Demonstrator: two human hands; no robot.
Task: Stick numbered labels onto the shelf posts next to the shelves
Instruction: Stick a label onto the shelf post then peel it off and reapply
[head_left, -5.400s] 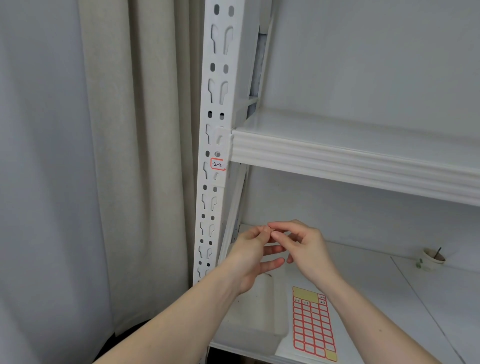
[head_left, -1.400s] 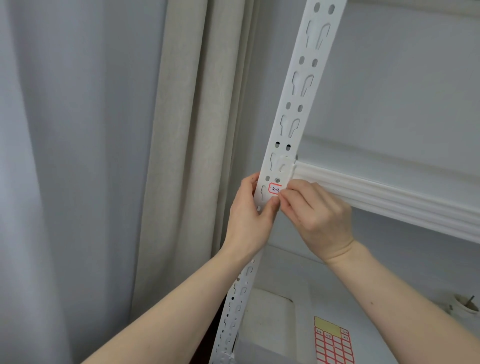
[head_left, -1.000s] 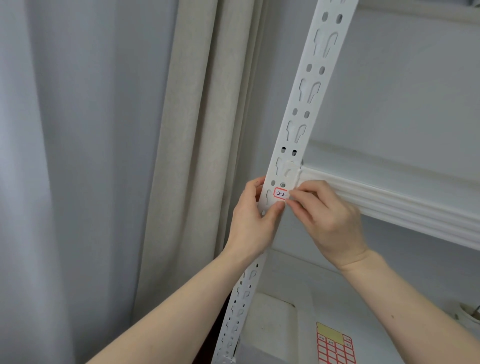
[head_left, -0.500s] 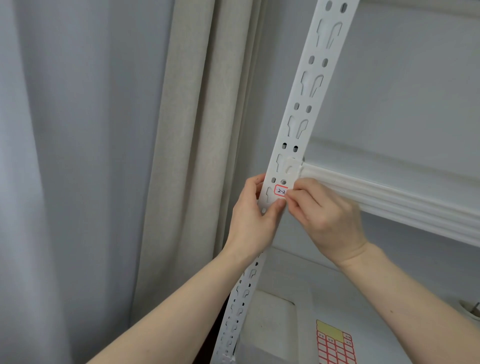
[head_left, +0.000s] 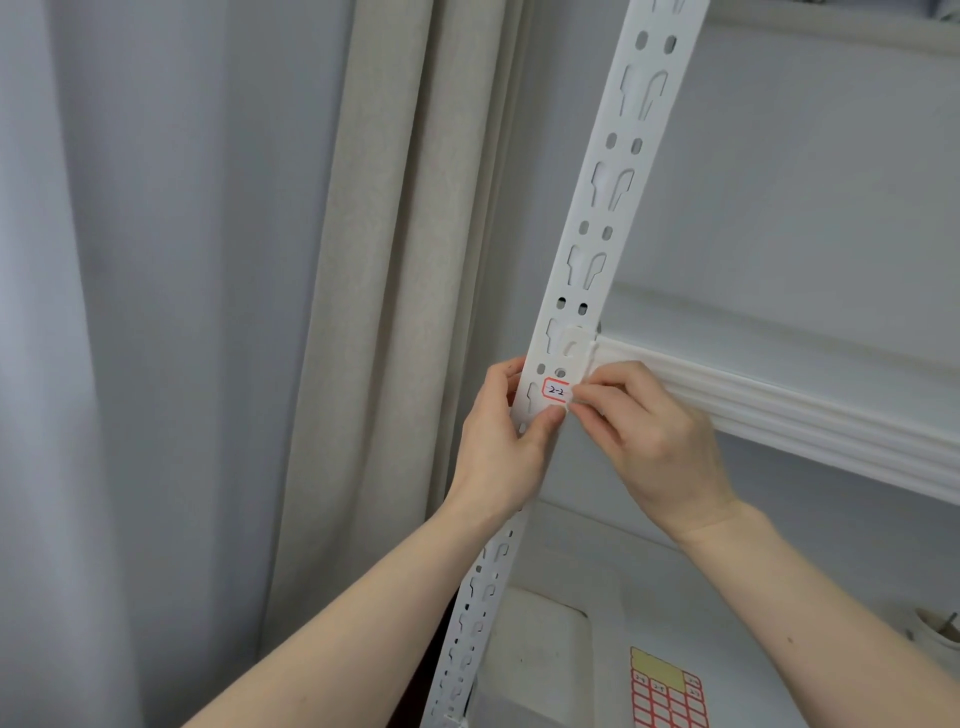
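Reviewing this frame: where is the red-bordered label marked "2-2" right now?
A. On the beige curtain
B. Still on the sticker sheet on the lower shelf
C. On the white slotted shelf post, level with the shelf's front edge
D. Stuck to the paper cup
C: the "2-2" label sits on the shelf post beside the shelf's front edge, with the left hand gripping the post and the right hand's fingertips at the label's right edge.

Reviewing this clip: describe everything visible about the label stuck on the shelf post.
The label is a small white rectangular sticker with a red border and handwritten "2-2" in dark ink. It looks like paper and lies flat on the front of the white perforated shelf post, just below the level of the shelf edge. The right hand covers its right edge with its fingertips; the left hand grips the post, thumb just beneath the label.
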